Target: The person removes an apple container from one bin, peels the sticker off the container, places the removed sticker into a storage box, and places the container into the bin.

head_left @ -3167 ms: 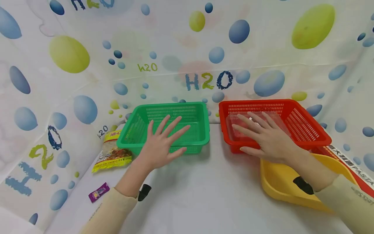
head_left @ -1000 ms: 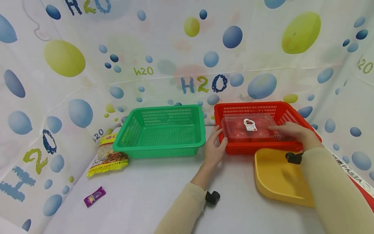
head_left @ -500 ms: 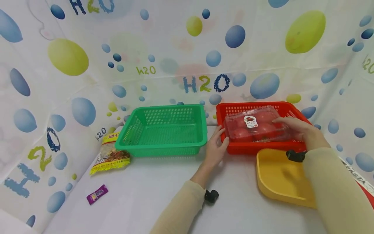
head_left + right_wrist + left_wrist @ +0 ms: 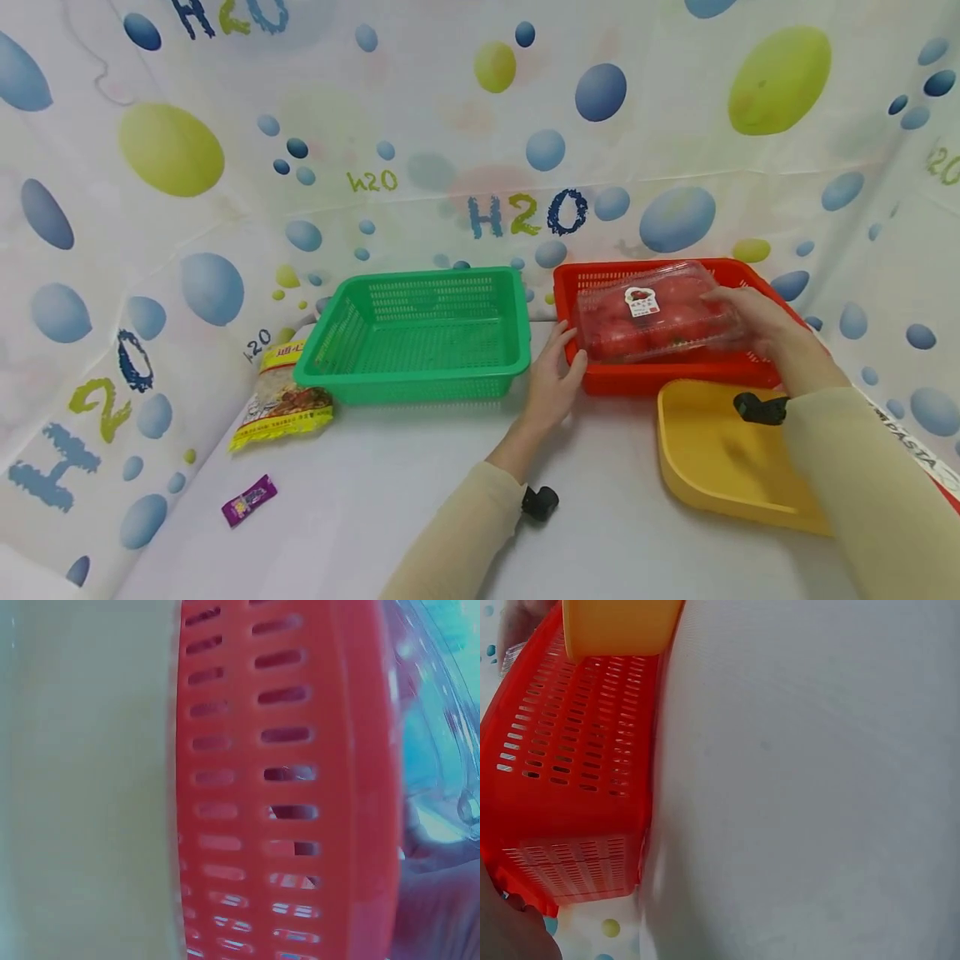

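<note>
My right hand (image 4: 757,321) grips the right end of a clear plastic box of tomatoes (image 4: 675,321) with a white label on its lid. The box is tilted, its right end raised above its left, over the red basket (image 4: 637,384). In the right wrist view, clear plastic (image 4: 442,750) shows beyond the red basket's slotted wall (image 4: 285,757), with part of my hand (image 4: 435,907) below it. My left hand (image 4: 551,387) holds the basket's front left corner, fingers at the rim and thumb in front. The left wrist view shows that hand (image 4: 510,930) at the basket's edge.
A green basket (image 4: 420,389) stands to the left, with a yellow food packet (image 4: 283,396) beside it. A small purple packet (image 4: 249,500) lies nearer on the white table. The yellow tray (image 4: 735,450) sits before the red basket, and a PASTA packet (image 4: 911,442) lies at far right.
Both hands were spread in the air at first. The left moved right to the red basket's rim; the right took hold of the tomato box and raised its right end.
</note>
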### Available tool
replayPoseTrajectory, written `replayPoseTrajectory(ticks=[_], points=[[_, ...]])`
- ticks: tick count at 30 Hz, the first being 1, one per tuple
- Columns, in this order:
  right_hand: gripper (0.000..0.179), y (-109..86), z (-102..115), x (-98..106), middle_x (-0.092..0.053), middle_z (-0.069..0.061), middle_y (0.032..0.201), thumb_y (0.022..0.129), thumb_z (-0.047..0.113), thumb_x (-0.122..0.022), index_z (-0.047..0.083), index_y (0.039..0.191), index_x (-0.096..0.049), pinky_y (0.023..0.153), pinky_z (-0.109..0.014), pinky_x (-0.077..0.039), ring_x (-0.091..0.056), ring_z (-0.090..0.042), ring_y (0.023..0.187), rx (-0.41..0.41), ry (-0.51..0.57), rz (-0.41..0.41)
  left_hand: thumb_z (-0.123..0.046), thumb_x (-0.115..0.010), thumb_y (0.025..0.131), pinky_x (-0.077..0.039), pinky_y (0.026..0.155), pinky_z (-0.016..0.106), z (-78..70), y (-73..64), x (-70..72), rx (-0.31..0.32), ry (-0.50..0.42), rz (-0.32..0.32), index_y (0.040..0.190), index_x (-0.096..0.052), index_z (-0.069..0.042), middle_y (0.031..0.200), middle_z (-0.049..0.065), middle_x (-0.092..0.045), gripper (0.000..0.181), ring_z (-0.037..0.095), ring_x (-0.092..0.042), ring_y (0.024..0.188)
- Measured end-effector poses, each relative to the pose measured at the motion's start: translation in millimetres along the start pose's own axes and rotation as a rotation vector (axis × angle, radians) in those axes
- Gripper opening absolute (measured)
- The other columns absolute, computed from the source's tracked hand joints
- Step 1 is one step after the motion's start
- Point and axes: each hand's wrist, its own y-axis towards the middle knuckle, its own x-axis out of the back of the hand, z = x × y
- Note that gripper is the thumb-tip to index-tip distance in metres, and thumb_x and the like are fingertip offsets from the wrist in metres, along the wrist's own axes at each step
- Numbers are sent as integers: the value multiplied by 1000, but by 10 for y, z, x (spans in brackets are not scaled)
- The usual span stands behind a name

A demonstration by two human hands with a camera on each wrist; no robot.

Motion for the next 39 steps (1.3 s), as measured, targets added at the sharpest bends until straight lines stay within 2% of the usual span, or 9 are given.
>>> replayPoseTrajectory(ticks=[3,8,11,13,18,21,28,34,39], points=[[98,-47,11,11,-38,2,133,91,51,-72,25,161,-8,96,-39,-52,-39,-27,124,19,34,4,-26,-56,102,-39,110,39,-25,4,5,-18,11,8,150,-48,-13,162,-5,-33,50,11,-27,148],[92,-164,45,-10,-42,6,128,92,49,-71,33,157,-8,93,-33,-54,-46,-20,117,5,117,17,-30,-55,103,-39,110,40,-43,-5,12,-9,40,17,151,-47,-15,163,-5,-31,51,13,-27,148],[84,-247,66,-33,-44,7,127,91,48,-73,37,153,-17,90,-31,-55,-51,-17,111,12,179,8,-32,-54,103,-39,111,40,-65,-8,23,18,51,34,153,-44,-16,164,-6,-29,54,12,-26,149],[71,-300,81,-44,-44,7,125,91,46,-74,40,144,-28,87,-30,-56,-50,-16,110,22,223,-1,-35,-53,104,-38,112,41,-93,-11,35,43,51,46,156,-40,-17,164,-7,-28,57,12,-25,149],[42,-416,130,-46,-41,7,122,94,44,-70,40,121,-39,81,-27,-57,-44,-16,109,19,359,20,-42,-51,104,-39,111,44,-217,-28,80,110,-2,61,162,-25,-21,163,-8,-29,67,16,-27,148],[40,-476,168,-46,-42,9,123,95,42,-69,41,123,-40,81,-28,-57,-44,-15,110,19,426,37,-44,-51,104,-41,109,45,-332,-17,134,126,-65,57,162,-23,-21,162,-8,-30,68,18,-28,148],[44,-602,254,-113,-46,14,126,95,39,-70,41,127,-39,86,-27,-56,-45,-11,114,46,461,70,-45,-49,104,-43,108,43,-572,144,376,120,-209,67,162,-25,-23,162,-6,-31,66,19,-30,147],[48,-742,274,-320,-40,12,129,96,36,-70,40,129,-36,89,-28,-55,-39,-13,118,63,458,69,-41,-50,105,-43,108,39,-589,268,648,147,-291,69,159,-33,-14,159,4,-38,62,22,-40,142],[54,-861,273,-547,-41,16,131,93,34,-74,42,129,-36,90,-30,-55,-40,-11,121,21,543,63,-39,-50,105,-46,105,45,-573,242,898,203,-416,105,159,-32,-11,159,10,-37,62,32,-44,138]])
